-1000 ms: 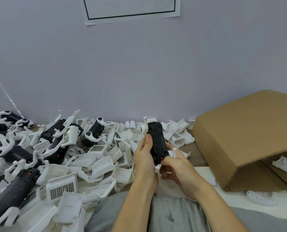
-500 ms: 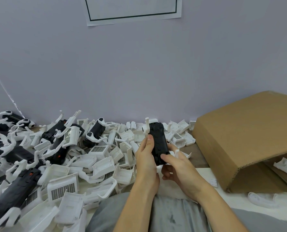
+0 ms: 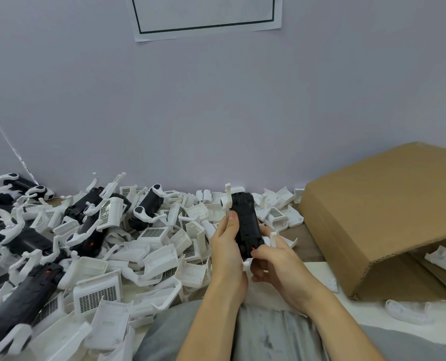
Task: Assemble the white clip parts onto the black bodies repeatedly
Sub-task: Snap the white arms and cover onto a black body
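while my left hand point(image 3: 227, 246) and right hand point(image 3: 274, 259) grip one black body point(image 3: 245, 225) upright above my lap, several finished bodies point(image 3: 149, 207) lie left; many loose white clips point(image 3: 162, 256) remain.

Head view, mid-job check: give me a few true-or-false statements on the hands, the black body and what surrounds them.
1. Both hands hold one black body. True: the left hand grips its left side, the right hand its near end.
2. The held body lies flat on the table. False: it is raised above the pile, long axis pointing away from the person.
3. A white clip part sits at the body's far end. True.
4. The cardboard box is to the left of the hands. False: it is on the right.
5. The heap of loose white parts lies to the left of the hands. True.
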